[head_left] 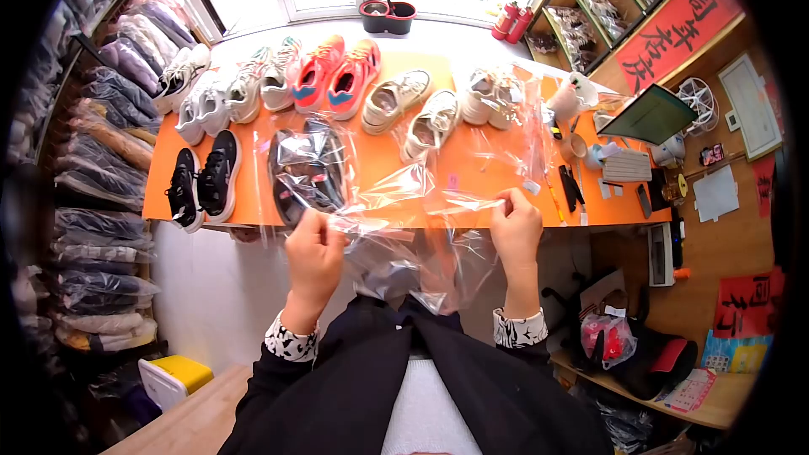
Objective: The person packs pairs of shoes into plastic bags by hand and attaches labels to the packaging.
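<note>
My left hand (315,254) and my right hand (517,227) are both closed on a clear plastic bag (396,261), stretched between them over the front edge of the orange table (472,177). Just beyond my left hand, a pair of dark shoes (308,170) lies under or inside clear plastic. To the left stand two black sneakers with white soles (221,175). Beige sneakers (431,122) and coral running shoes (320,76) are farther back. Some black tools (571,190) lie right of my right hand.
Shelves of plastic-wrapped items (105,194) line the left side. A computer monitor (649,114) and keyboard (625,166) are at the right. A red and black mop bucket (388,17) stands by the glass doors. A yellow-lidded box (177,377) is on the left floor.
</note>
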A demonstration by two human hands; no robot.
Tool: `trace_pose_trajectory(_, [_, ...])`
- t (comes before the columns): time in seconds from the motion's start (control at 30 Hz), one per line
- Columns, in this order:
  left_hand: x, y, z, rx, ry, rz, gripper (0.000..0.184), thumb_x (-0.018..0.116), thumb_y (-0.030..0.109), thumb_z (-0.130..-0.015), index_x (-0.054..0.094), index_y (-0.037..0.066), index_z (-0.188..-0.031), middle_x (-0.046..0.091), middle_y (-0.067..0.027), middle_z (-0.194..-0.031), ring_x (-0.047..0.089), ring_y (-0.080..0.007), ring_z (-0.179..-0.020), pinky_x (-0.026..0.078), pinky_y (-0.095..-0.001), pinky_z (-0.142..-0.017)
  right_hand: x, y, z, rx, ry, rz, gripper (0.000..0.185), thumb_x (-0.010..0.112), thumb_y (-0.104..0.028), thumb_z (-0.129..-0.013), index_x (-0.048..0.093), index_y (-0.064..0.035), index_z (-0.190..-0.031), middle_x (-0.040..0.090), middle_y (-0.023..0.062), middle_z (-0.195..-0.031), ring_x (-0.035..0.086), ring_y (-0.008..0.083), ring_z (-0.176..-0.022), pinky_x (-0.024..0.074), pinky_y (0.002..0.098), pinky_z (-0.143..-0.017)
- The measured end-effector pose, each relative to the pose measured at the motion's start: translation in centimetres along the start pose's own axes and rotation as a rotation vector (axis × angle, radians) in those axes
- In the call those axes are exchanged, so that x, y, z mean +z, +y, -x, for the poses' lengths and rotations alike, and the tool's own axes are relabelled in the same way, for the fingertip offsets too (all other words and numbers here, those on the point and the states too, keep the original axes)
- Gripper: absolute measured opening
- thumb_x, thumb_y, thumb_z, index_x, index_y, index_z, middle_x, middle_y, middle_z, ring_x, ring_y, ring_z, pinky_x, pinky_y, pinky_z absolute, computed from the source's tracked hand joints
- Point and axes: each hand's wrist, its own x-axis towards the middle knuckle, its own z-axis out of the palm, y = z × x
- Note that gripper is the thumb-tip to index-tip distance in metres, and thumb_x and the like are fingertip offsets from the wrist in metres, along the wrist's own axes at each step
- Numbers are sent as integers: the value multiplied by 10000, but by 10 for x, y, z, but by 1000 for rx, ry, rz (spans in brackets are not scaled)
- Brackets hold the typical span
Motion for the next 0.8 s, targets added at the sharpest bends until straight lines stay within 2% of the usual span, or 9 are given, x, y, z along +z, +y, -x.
trace_pose_trajectory(0.1, [-4, -17, 0, 127, 121, -428, 183, 685, 77, -793, 503, 61, -789, 522, -85, -669, 560, -306, -602, 433, -399, -534, 9, -35, 5, -42, 195, -31, 110, 599, -64, -821, 631, -34, -921, 651, 172, -740, 642, 357, -658, 497, 413, -605])
trace_pose_trajectory(0.2, [2, -7, 8, 579, 295, -348, 270, 764, 71, -717, 512, 73, -814, 543, -121, -812, 545, -283, -703, 441, -364, -590, 1, -99, 28, -344, 208, -74, 176, 618, -50, -819, 641, -32, -993, 628, 140, -727, 624, 305, -613, 486, 388, -572])
trace_pose_trajectory(0.27, [10, 14, 14, 739, -34, -188, 269, 690, 2, -752, 600, 14, -1005, 605, -143, -914, 617, -317, -812, 514, -371, -665, 9, -125, 40, -620, 169, -83, 200, 626, -52, -816, 650, -33, -1013, 600, 108, -711, 608, 267, -593, 478, 374, -554])
trace_pose_trajectory(0.3, [19, 18, 11, 678, -196, -150, 374, 624, 45, -823, 570, -1, -1189, 631, -150, -1028, 626, -320, -1000, 504, -406, -866, 15, -134, 44, -744, 171, -76, 208, 628, -56, -814, 652, -34, -1020, 584, 92, -700, 598, 250, -583, 474, 370, -546])
trace_pose_trajectory(0.4, [57, -34, 10, 458, -459, -91, 413, 567, 101, -858, 538, 51, -1267, 606, -178, -1187, 604, -356, -1087, 481, -420, -931, 42, -140, 64, -902, -99, -254, 236, 612, -42, -759, 643, -30, -993, 569, 86, -681, 597, 247, -592, 478, 356, -550])
trace_pose_trajectory(0.5, [90, -68, 2, -180, -377, 677, 507, 452, 316, -1005, 403, 22, -1415, 616, -155, -1211, 557, -295, -1161, 359, -427, -1033, 59, -145, 84, -1030, -371, -347, 222, 603, -29, -718, 597, -26, -940, 532, 65, -674, 594, 217, -610, 471, 341, -557])
trace_pose_trajectory(0.63, [72, -66, -59, 543, -657, -1045, 634, 576, 538, -888, 564, 21, -1257, 642, -161, -959, 598, -330, -864, 428, -465, -742, 67, -139, 94, -1128, -413, -380, 240, 622, -46, -716, 596, -42, -954, 493, 41, -680, 575, 203, -632, 441, 320, -557])
trace_pose_trajectory(0.67, [76, -59, -60, 505, -364, -841, 645, 583, 562, -872, 576, 23, -1227, 633, -159, -938, 593, -344, -856, 427, -460, -720, 59, -135, 89, -1114, -325, -312, 266, 633, -50, -714, 618, -44, -980, 513, 46, -699, 572, 212, -642, 445, 327, -568])
trace_pose_trajectory(0.8, [47, 2, -83, 259, -94, -395, 582, 594, 583, -857, 626, 40, -1065, 621, -177, -999, 555, -371, -980, 434, -478, -798, 48, -103, 68, -956, 126, -158, 383, 652, -49, -723, 629, -92, -1103, 552, 88, -1000, 529, 276, -923, 400, 435, -823])
